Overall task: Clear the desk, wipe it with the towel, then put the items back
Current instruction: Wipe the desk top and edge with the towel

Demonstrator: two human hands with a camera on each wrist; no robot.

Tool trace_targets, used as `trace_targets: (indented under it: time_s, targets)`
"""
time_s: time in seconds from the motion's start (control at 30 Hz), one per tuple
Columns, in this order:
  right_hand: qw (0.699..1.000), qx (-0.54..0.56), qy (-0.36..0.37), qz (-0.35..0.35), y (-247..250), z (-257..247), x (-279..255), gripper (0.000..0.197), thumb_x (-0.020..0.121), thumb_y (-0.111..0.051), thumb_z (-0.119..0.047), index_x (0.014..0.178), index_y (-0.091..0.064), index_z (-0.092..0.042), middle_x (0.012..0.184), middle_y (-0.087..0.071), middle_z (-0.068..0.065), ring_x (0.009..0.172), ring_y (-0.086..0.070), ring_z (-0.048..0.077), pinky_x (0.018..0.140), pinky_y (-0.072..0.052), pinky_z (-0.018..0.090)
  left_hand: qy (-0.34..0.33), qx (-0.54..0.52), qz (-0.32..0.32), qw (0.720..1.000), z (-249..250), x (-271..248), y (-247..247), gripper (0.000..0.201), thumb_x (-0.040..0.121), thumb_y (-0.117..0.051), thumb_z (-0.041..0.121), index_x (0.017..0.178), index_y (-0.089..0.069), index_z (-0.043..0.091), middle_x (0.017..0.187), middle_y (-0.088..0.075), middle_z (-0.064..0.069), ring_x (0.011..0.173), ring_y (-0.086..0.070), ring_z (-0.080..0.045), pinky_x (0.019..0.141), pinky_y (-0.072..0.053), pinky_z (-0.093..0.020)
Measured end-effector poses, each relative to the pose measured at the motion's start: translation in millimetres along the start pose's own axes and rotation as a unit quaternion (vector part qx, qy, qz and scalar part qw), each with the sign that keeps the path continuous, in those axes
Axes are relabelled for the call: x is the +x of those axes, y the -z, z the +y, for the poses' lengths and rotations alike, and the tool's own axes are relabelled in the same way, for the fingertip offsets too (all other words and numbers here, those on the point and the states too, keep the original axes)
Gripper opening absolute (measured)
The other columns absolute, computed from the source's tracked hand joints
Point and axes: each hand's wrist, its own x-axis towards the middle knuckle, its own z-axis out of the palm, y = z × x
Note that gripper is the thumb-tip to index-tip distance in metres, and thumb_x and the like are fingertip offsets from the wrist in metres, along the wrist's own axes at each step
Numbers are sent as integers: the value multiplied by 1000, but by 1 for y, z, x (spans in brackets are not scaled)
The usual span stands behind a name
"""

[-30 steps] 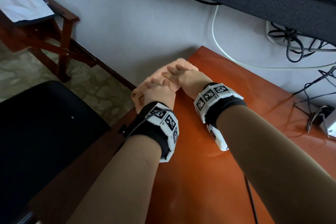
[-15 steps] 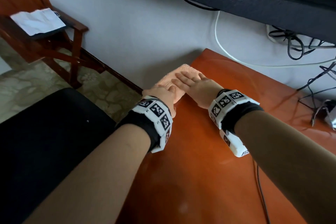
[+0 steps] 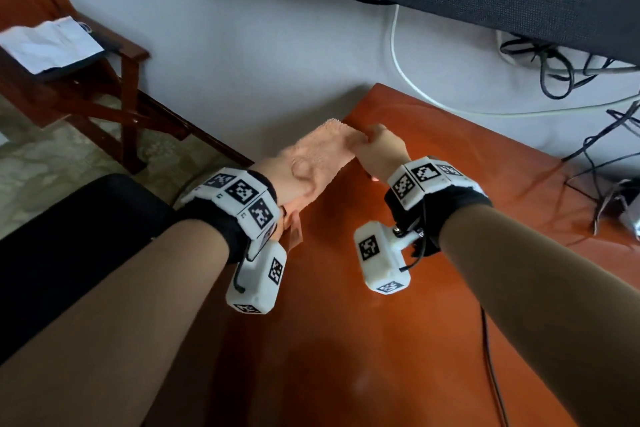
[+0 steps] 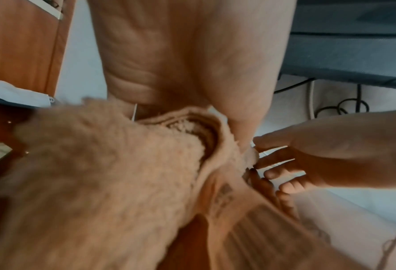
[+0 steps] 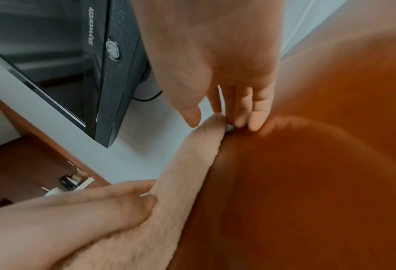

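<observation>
Both hands are on the towel (image 3: 322, 149) right now, which sits at the far left corner of the worktop (image 3: 398, 322), partly hanging past the edge. Left hand (image 3: 291, 180) has its fingers curled around the near end of it, right hand (image 3: 379, 146) is pinching the far corner between thumb and fingertips, so it looks like the cloth is getting stretched or refolded rather than pushed around. Most of the orange surface in view is bare, so I'd guess the clearing part is done and the wiping is either mid-way or wrapping up. Some stuff sits on a wooden chair (image 3: 114, 55) off to the left, paper or similar, can't tell if that's the desk items. Putting things back hasn't started as far as I can see
</observation>
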Motion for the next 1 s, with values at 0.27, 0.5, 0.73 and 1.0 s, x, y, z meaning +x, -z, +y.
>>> trace_targets:
  time_s: [0.27, 0.5, 0.73, 1.0]
  targets:
    - [994, 80, -75, 7, -16, -19, 16, 33, 92, -44, -13, 123, -50, -2, 115, -61, 16, 98, -65, 31, 84, -56, 37, -15, 63, -13, 998, -2, 5, 4, 61, 73, -68, 52, 124, -50, 24, 126, -56, -1, 111, -55, -20, 95, -46, -31]
    - [985, 168, -42, 16, -9, -19, 14, 30, 92, -49, -8, 121, -55, -16, 111, -62, 9, 81, -70, 27, 73, -60, 36, -21, 87, 3, 996, 4, 11, 3, 42, 67, -71, 41, 99, -61, 17, 93, -67, 1, 86, -62, -18, 78, -53, -32]
    - [959, 277, 10, 61, 1, -35, 16, 19, 87, -54, 1, 90, -56, -18, 101, -65, 12, 87, -68, 27, 72, -59, 42, -8, 65, 103, 993, 12, 11, 20, 61, 76, -69, 28, 125, -39, 11, 110, -54, -8, 89, -52, -25, 66, -35, -29]
    - [905, 405, 48, 125, 41, -22, -2, 23, 88, -51, 5, 85, -50, -18, 86, -58, 4, 78, -63, 19, 69, -59, 38, -65, 81, 168, 980, 47, -1, 32, 59, 83, -62, 24, 134, -35, 12, 121, -55, -13, 107, -56, -32, 70, -37, -30]
